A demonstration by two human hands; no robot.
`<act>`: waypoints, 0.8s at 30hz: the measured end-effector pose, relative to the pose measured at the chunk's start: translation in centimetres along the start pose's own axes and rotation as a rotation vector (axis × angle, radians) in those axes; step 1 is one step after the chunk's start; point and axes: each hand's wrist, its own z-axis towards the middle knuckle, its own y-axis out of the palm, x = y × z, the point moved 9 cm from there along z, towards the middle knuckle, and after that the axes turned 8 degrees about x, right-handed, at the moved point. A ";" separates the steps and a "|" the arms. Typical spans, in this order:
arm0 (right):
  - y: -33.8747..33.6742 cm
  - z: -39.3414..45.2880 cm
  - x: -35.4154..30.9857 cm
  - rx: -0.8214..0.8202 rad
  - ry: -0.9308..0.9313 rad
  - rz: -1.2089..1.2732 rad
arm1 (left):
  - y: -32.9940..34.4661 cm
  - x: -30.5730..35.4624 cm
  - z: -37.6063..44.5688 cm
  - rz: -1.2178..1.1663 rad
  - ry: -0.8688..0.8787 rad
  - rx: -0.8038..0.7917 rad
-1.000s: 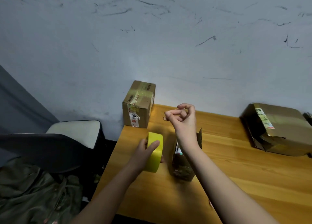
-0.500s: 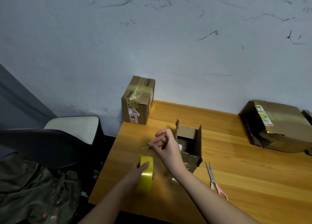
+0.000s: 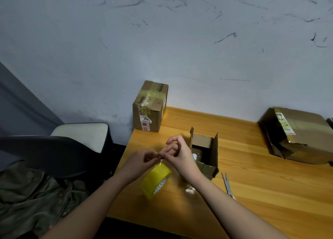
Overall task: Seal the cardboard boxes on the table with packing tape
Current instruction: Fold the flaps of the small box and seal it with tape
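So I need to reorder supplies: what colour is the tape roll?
Yellow: the tape roll shows it best in the head view.

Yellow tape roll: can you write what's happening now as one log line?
step: finding tape end | left hand + right hand: pinching at yellow tape roll | open box: unsealed | scissors: on table

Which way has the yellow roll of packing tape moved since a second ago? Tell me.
Yes. The yellow roll of packing tape has tipped and shifted toward the near table edge, away from the sealed cardboard box at the wall.
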 end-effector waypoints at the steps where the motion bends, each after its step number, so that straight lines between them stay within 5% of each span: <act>1: -0.1 0.1 0.0 0.001 -0.005 -0.004 | -0.2 0.5 0.1 0.070 0.033 -0.003; 14: -1.5 -0.2 -0.5 0.081 -0.114 -0.210 | 0.3 1.8 -0.1 -0.035 0.038 -0.030; 24: -0.8 -2.5 -5.0 0.159 -0.913 -0.935 | 0.9 0.9 -0.2 -0.116 -0.012 -0.027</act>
